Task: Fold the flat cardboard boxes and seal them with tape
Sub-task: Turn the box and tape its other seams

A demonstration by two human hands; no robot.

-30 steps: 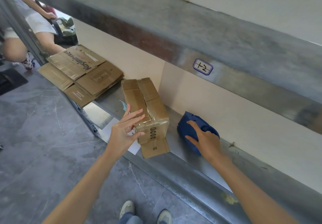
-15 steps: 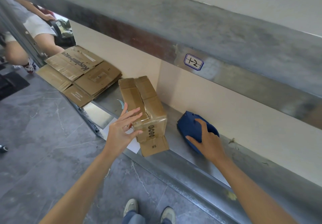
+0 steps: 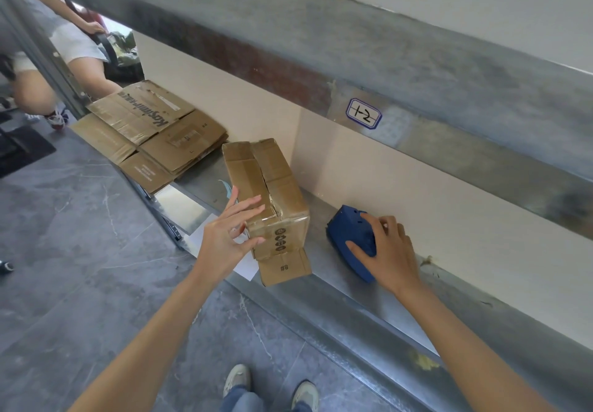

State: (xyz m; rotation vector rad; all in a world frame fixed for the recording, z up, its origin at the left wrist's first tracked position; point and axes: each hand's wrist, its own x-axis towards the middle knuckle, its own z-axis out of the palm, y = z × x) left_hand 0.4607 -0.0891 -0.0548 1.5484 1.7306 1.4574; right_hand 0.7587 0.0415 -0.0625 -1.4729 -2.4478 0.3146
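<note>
A folded cardboard box [image 3: 276, 180] lies on the metal shelf [image 3: 369, 293], its top seam covered with clear tape and a "#8" flap hanging at the near end. My left hand [image 3: 224, 241] touches the box's near left corner, with straight, spread fingers on the top and the thumb on the end face. To the right, against the wall, sits a blue tape dispenser [image 3: 346, 232]. My right hand [image 3: 391, 251] grips it, fingers curved over its top and thumb against its near side.
Several flat cardboard boxes [image 3: 154, 129] are stacked at the shelf's far left. A white sheet [image 3: 247, 267] lies under the box. An upper shelf rail carries a label [image 3: 363, 113]. Another person [image 3: 80, 42] sits at far left. My shoes [image 3: 237, 379] stand on grey floor.
My right hand has slid further over the tape dispenser, its thumb now on the near side. My left hand has stayed at the box corner.
</note>
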